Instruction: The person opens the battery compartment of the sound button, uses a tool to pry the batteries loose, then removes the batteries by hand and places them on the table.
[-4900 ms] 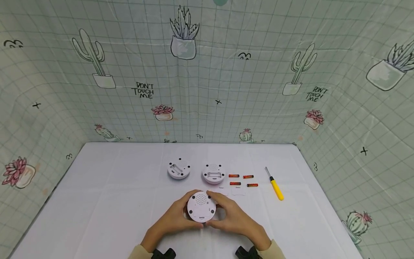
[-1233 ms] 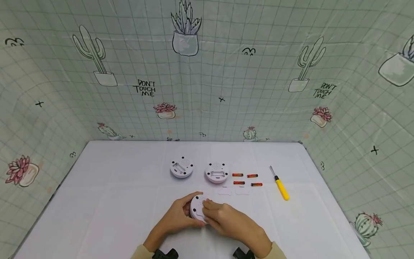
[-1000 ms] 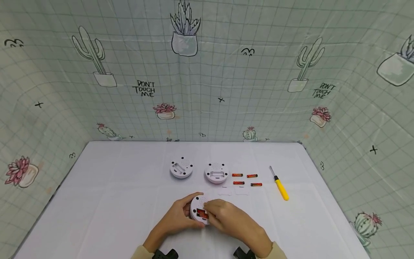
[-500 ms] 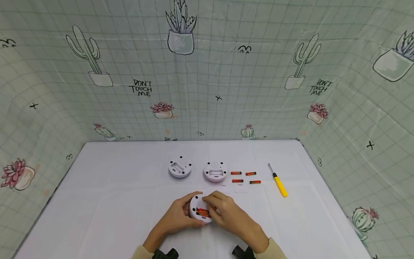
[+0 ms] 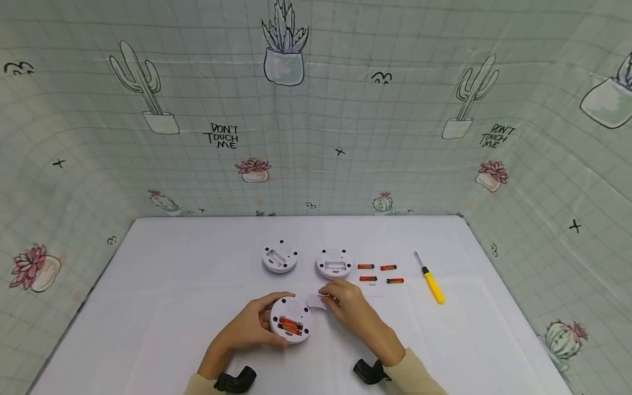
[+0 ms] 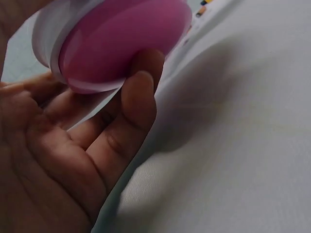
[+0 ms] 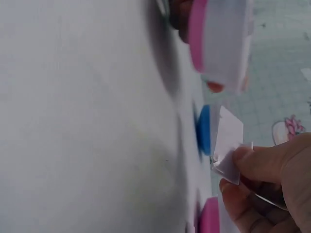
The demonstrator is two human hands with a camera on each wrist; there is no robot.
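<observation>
My left hand (image 5: 247, 326) grips a round white battery-powered device (image 5: 293, 309) by its sides, feet side up. Red batteries (image 5: 289, 326) lie in its uncovered battery compartment. In the left wrist view its pink face (image 6: 121, 41) points down, with curled fingers against it. To the right, my right hand (image 5: 351, 307) pinches a thin white battery cover (image 5: 316, 301) between thumb and fingers, apart from the device. In the right wrist view, the cover (image 7: 228, 133) stands tilted in the fingertips.
Two similar devices, one on the left (image 5: 280, 257) and one on the right (image 5: 334, 263), stand farther back with vacant battery compartments. Several loose batteries (image 5: 367, 278) lie right of them, near another flat cover (image 5: 373, 290). A yellow-handled screwdriver (image 5: 433, 286) lies farther right.
The cover came off the device's battery compartment, exposing the batteries. My right hand has carried it up and right, while my left hand has shifted the device slightly left.
</observation>
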